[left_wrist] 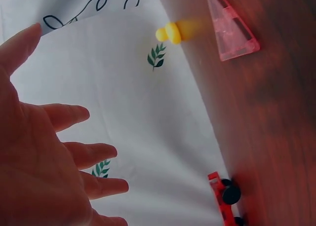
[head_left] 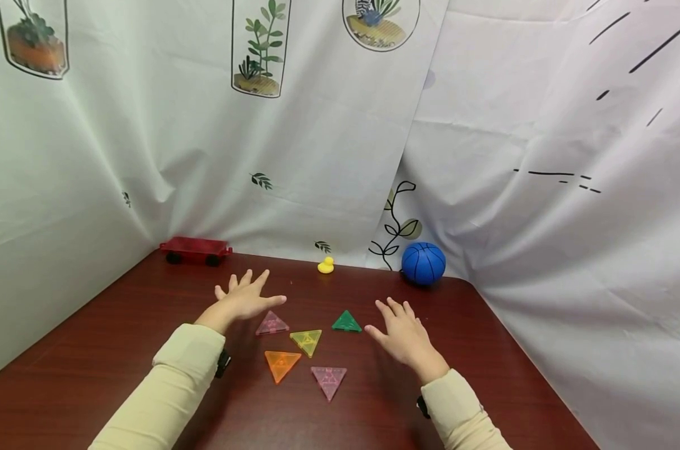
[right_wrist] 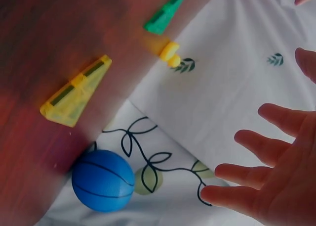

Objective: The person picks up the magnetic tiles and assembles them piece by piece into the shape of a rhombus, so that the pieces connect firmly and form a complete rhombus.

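Note:
My left hand, fingers spread, is raised over the table's left side and holds nothing. A pink triangular tile lies just right of it; the left wrist view also has a pink tile. Over the right side, my right hand is likewise spread and free of objects. Left of its thumb is a green triangular tile. Between the hands lie a yellow tile, an orange tile and a light purple tile. The right wrist view shows a yellow tile hidden by my hand in the head view.
Along the back of the brown table stand a red wagon at left, a small yellow duck in the middle and a blue ball at right. A white printed cloth hangs behind and along the sides.

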Demonstrator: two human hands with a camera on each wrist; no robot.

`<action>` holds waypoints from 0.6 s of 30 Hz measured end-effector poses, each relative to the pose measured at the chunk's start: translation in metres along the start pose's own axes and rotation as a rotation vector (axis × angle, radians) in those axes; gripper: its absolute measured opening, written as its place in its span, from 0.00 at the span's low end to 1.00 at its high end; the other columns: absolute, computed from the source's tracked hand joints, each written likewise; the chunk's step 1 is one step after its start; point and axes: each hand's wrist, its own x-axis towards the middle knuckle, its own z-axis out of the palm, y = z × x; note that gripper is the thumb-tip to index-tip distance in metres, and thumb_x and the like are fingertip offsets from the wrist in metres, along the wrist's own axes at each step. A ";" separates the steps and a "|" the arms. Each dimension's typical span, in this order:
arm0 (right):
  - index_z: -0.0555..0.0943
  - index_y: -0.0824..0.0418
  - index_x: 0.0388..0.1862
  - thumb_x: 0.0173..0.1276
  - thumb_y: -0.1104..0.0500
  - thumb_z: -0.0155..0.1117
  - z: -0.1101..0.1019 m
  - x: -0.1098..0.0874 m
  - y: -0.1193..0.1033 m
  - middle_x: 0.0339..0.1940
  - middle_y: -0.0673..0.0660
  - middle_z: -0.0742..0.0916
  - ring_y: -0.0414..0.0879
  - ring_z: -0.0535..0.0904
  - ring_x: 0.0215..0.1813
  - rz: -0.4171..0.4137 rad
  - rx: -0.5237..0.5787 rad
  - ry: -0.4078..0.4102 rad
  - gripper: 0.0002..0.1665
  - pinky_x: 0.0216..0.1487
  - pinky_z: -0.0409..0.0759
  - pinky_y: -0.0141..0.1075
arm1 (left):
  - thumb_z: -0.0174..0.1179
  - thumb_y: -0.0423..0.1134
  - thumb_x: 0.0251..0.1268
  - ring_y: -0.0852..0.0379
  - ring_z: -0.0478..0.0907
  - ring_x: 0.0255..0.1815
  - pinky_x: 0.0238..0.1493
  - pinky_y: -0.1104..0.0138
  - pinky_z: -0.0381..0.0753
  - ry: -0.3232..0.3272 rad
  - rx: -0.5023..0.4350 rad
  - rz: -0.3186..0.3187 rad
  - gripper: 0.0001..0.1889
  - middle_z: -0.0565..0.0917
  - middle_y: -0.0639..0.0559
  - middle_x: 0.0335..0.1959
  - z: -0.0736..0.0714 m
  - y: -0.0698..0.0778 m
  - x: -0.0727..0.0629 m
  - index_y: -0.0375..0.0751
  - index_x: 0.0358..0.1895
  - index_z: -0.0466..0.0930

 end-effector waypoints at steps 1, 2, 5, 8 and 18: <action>0.64 0.56 0.62 0.58 0.36 0.50 0.002 -0.001 -0.001 0.63 0.60 0.65 0.62 0.52 0.63 -0.001 0.002 -0.004 0.38 0.53 0.55 0.59 | 0.47 0.66 0.51 0.27 0.28 0.60 0.47 0.37 0.22 -0.002 0.000 -0.002 0.46 0.42 0.29 0.65 0.001 0.000 0.000 0.40 0.67 0.45; 0.64 0.56 0.62 0.58 0.36 0.50 0.004 -0.001 -0.002 0.63 0.60 0.65 0.62 0.52 0.63 -0.001 0.000 -0.010 0.38 0.53 0.55 0.59 | 0.48 0.65 0.52 0.27 0.29 0.60 0.47 0.37 0.23 -0.004 0.000 -0.003 0.46 0.42 0.29 0.65 0.003 0.000 0.001 0.40 0.67 0.45; 0.64 0.56 0.62 0.58 0.37 0.52 0.008 -0.003 -0.005 0.62 0.60 0.65 0.63 0.53 0.63 -0.014 -0.001 -0.024 0.37 0.53 0.56 0.58 | 0.51 0.61 0.53 0.27 0.31 0.60 0.48 0.36 0.24 -0.003 -0.001 -0.010 0.44 0.44 0.29 0.64 0.007 0.000 0.003 0.38 0.67 0.46; 0.65 0.56 0.62 0.58 0.38 0.53 0.013 -0.004 -0.009 0.62 0.60 0.66 0.63 0.53 0.63 -0.034 -0.009 -0.034 0.37 0.53 0.56 0.58 | 0.54 0.57 0.53 0.26 0.35 0.60 0.48 0.36 0.27 -0.001 0.002 -0.033 0.42 0.47 0.29 0.63 0.012 -0.001 0.006 0.37 0.66 0.48; 0.67 0.57 0.60 0.58 0.41 0.54 0.028 -0.010 -0.021 0.61 0.61 0.67 0.63 0.55 0.62 -0.096 -0.039 -0.080 0.35 0.51 0.59 0.59 | 0.57 0.49 0.53 0.27 0.48 0.57 0.49 0.36 0.40 -0.043 0.005 -0.102 0.38 0.57 0.29 0.60 0.029 -0.003 0.017 0.35 0.65 0.53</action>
